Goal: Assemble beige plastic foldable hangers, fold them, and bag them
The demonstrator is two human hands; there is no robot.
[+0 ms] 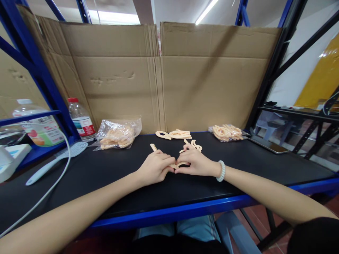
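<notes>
My left hand [158, 166] and my right hand [195, 161] meet over the middle of the black tabletop. Between their fingertips they pinch a pale wooden piece [182, 163] with a curved edge; the fingers cover much of it. A strip of the same pale wood [153, 147] sticks out beyond my left hand, and I cannot tell whether it belongs to the held piece. Just past my right hand lie curved wooden pieces [196, 146], partly hidden by its fingers. Farther back, oval and straight wooden pieces [180, 134] rest near the cardboard.
Clear bags of wooden pieces lie at the back left [118, 135] and back right [227, 132]. A phone [268, 144] is on the right. On the left are a red-capped bottle [82, 121], a pale fly swatter [57, 160] and a white cable [59, 178]. A cardboard wall [212, 81] closes the back.
</notes>
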